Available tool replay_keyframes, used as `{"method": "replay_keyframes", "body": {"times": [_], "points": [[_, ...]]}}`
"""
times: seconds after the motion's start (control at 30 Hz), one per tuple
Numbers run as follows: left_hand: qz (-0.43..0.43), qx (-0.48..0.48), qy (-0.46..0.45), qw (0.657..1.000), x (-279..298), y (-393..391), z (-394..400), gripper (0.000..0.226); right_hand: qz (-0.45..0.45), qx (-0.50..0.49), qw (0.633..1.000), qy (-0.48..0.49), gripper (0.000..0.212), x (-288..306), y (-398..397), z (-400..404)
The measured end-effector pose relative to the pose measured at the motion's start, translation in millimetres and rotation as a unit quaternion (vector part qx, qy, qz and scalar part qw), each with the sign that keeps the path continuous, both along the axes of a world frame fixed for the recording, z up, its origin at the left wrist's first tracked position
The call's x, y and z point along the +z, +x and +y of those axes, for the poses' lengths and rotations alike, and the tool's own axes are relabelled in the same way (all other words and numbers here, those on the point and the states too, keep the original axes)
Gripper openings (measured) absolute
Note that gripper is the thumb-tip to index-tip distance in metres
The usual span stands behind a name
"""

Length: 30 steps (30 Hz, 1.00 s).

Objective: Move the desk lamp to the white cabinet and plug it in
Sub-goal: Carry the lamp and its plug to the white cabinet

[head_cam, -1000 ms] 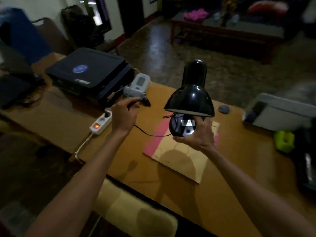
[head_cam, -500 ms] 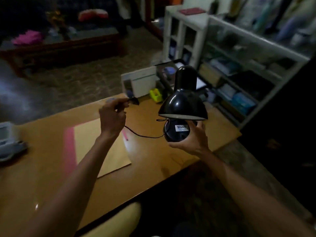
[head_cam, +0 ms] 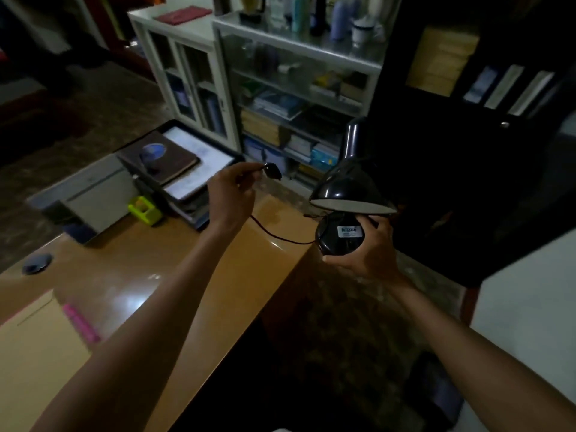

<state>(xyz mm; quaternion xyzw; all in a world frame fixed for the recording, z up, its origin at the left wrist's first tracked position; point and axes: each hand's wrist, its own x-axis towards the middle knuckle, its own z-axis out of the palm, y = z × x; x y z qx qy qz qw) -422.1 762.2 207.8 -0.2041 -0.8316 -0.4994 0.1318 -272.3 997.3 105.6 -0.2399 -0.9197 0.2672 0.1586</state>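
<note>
My right hand (head_cam: 367, 254) grips the round base of a black desk lamp (head_cam: 349, 185), held in the air past the right end of the wooden desk (head_cam: 193, 269). The lamp's shade tilts down over the base. My left hand (head_cam: 229, 194) pinches the lamp's black plug (head_cam: 272, 170), with the thin cord (head_cam: 274, 235) sagging between plug and base. A white cabinet (head_cam: 187, 48) with glass doors stands beyond the desk, joined by white open shelving (head_cam: 299, 54) full of books.
On the desk lie a stack of books and folders (head_cam: 184, 163), a grey box (head_cam: 93, 194), a lime-green item (head_cam: 145, 210) and a brown envelope (head_cam: 34, 353). A dark cabinet (head_cam: 467, 151) stands right of the shelving. Bottles crowd the shelf top.
My view has swung right, from the desk's left side toward the white cabinet and shelving. Both hands have carried the lamp and plug along, now past the desk's right end.
</note>
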Motion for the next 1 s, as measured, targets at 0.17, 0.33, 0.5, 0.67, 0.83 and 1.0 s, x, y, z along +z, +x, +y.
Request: {"method": "replay_keyframes", "body": {"times": [0.17, 0.33, 0.5, 0.67, 0.83, 1.0], "points": [[0.005, -0.004, 0.002, 1.0, 17, -57, 93, 0.035, -0.029, -0.02, 0.999, 0.009, 0.126, 0, -24, 92], [0.026, 0.021, 0.015, 0.999, 56, -126, 157, 0.033, -0.069, -0.044, 0.997, 0.002, 0.133, 6, -42, 163], [0.069, 0.014, -0.025, 0.997, 56, -179, 210, 0.026, -0.061, -0.054, 0.997, -0.012, 0.128, 10, -84, 215], [0.064, 0.034, -0.057, 0.996, 23, -247, 251, 0.028, -0.038, -0.029, 0.999, -0.019, 0.126, 16, -156, 264], [0.02, 0.091, -0.064, 0.994, -10, -328, 268, 0.03, -0.026, 0.029, 0.999, -0.031, 0.124, 13, -251, 308], [-0.024, 0.161, -0.024, 0.986, -11, -385, 260, 0.035, -0.042, 0.115, 0.992, -0.016, 0.126, 11, -344, 324]]}}
